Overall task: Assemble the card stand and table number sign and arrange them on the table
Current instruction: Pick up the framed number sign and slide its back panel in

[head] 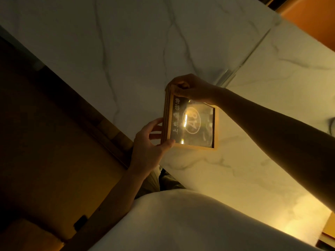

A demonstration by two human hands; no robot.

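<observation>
While hanging above veined marble table (181,42), rectangular sign (190,123), wood frame around glossy clear pane, is being clamped: left hand (148,149) pinching near corner, right hand (192,87) gripping far corner.

Bare marble table (126,42) — unobstructed

The sign (192,124) sits at the centre of the frame, above the counter (145,51), which fills the upper and right parts. The left hand (150,142) is at the sign's lower left corner, the right hand (192,87) at its upper edge. The floor (45,142) lies at the left.
</observation>
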